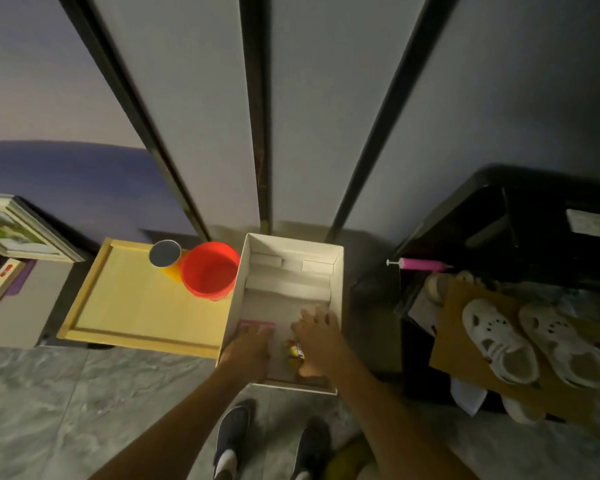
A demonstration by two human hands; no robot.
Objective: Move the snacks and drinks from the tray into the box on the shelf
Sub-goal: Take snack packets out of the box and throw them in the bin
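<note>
Head view: left hand (248, 344) flat on pink packet (257, 323) in box (293, 241); right hand (317, 336) spread wide (beside candy (293, 348)).

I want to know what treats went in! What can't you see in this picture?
Head view:
pink packet: mostly under the left hand, label unreadable.
small colourful wrapper: blurred, too small to name.
box floor beneath the right hand: hidden.
yellow container: lower side behind the red cup.

white box (237, 292) holds a pink packet (257, 324) and a colourful snack (294, 348); the wooden tray (125, 306) beside it bears a red cup (210, 270) and a yellow can (167, 258).
</note>
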